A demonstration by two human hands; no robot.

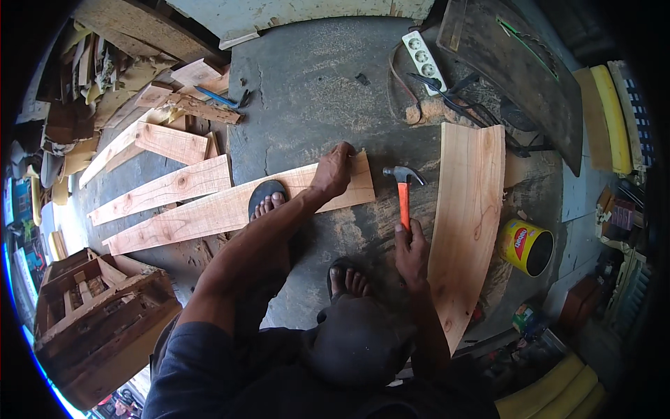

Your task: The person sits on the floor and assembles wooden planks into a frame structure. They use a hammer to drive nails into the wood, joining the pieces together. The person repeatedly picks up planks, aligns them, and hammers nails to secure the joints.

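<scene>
Pretty cluttered workshop floor here; dark concrete slab [314, 84] with sawdust scattered on it; a white power strip [423, 61] sits near the top with black cables [460, 98] trailing off it; a wide curved-looking board [469, 216] lies at the right, and just beside its lower part there's a yellow tin can [525, 246] on its side with the open mouth showing; off to the left a couple of loose pale planks [164, 188] lie side by side, with a heap of wood offcuts [139, 91] beyond them; a rough wooden crate [98, 314] sits bottom left; a dark slab [523, 63] is up in the top right corner.
</scene>
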